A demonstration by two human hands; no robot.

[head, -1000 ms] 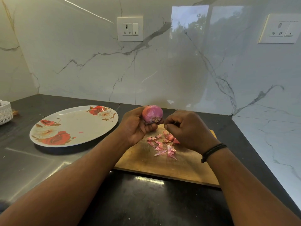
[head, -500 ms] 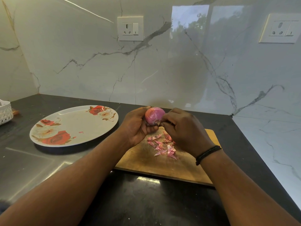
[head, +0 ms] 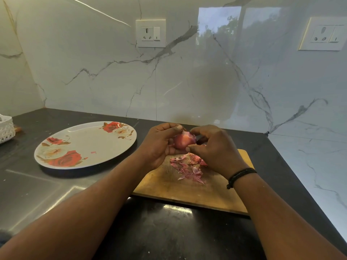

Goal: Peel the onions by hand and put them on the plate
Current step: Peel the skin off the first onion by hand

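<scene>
Both of our hands have a grip on the onion, held in the air just above the far edge of the cutting board. Our left hand cups it from the side with curled fingers and the thumb over its top; our right hand curls around the other side, thumb and fingertips pinching at its skin. We see the onion as a small round bulb, pinkish red and smooth, with a pale torn flap at its top.

Beneath the hands, thin dry peels lie scattered on the board, flaky, pink and pointed. We take the board to be wood: flat, tan, rounded at its far right corner, with faint scratches. Its near edge sits well back from the near edge of the dark, glossy worktop, so we have open room on that side.

Left of the board, near but not touching, rests the plate, wide, oval and shallow, white with red rose prints and a tiny pink scrap on it. Further left of the board, at the frame's edge, stands a white lattice basket. Behind the board rises a polished marble wall, and right of the board a second marble face closes in the worktop. A black braided band circles our right wrist.
</scene>
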